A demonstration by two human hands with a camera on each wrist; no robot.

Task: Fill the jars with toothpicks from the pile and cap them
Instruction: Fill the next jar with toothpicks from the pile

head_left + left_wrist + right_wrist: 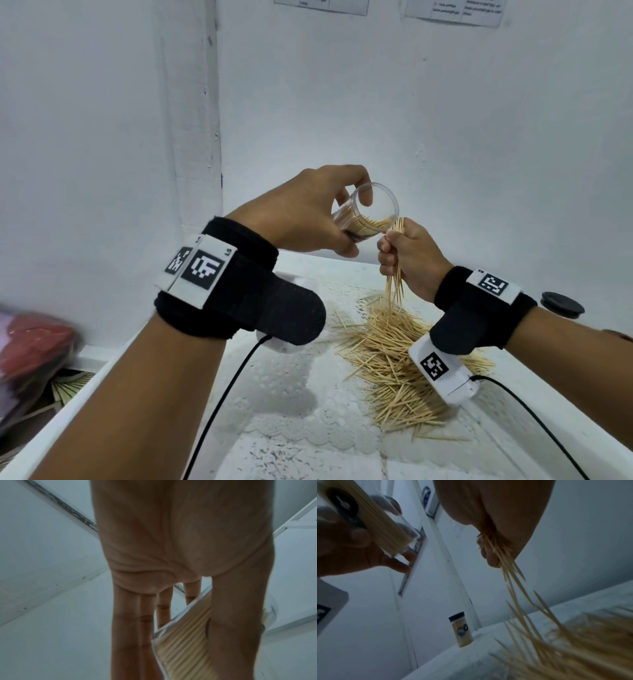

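Above the white lace-covered table (291,383), my left hand (308,212) holds a clear plastic jar (370,216) tilted on its side, mouth turned toward my right hand, thumb under it and fingers curled over the top. Its lower part is packed with toothpicks lying parallel; the left wrist view shows them through the wall (185,635). My right hand (407,260) is closed in a fist round a bundle of toothpicks (395,274). The upper tips of the bundle stand just beside the jar's rim; whether they touch it I cannot tell. The lower ends fan out below the fist, above the pile of toothpicks (400,370) spread loose on the table. A black cap (561,305) lies on the table near my right wrist. In the right wrist view, a second jar (461,630), filled and capped in black, stands upright at the table's far edge, well apart from the pile.
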